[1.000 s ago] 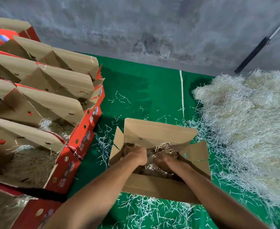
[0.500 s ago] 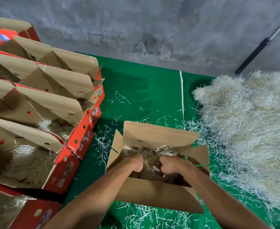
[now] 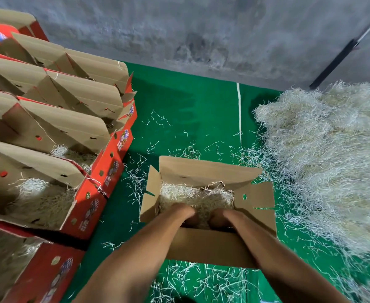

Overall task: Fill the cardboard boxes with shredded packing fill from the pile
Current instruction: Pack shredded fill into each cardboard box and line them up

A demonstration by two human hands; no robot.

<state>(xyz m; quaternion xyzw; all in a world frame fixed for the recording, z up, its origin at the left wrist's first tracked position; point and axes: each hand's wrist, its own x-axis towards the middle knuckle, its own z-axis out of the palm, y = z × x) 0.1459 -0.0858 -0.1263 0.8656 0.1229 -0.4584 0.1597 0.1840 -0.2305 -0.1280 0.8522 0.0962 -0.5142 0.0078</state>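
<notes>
Both hands are being held down inside the open cardboard box (image 3: 210, 246), close together near its front wall. The left hand (image 3: 185, 213) and the right hand (image 3: 220, 216) are sunk into the shredded fill (image 3: 196, 196), and their fingers are being hidden by the fill and by the box's front flap, so whether they are spread, curled or gripping strands cannot be told. Only the knuckles and the backs of the hands are being shown, with both bare forearms reaching in from the lower edge of the view.

The box is plain brown inside, with its four flaps standing open, and it is being kept on the green mat (image 3: 201, 110) near the mat's front middle. The fill inside is pale straw-coloured, tangled and thin, and it is lying against the far wall and the left wall.

The pile (image 3: 328, 160) of the same shreds is heaped along the mat's right edge, blurred and cut off at the frame's right side. Loose strands are scattered around the box. Red printed boxes (image 3: 105, 171) with open flaps are stacked along the left edge, some holding fill, their far ends being cut off. A grey wall (image 3: 179, 29) is standing behind the mat.
</notes>
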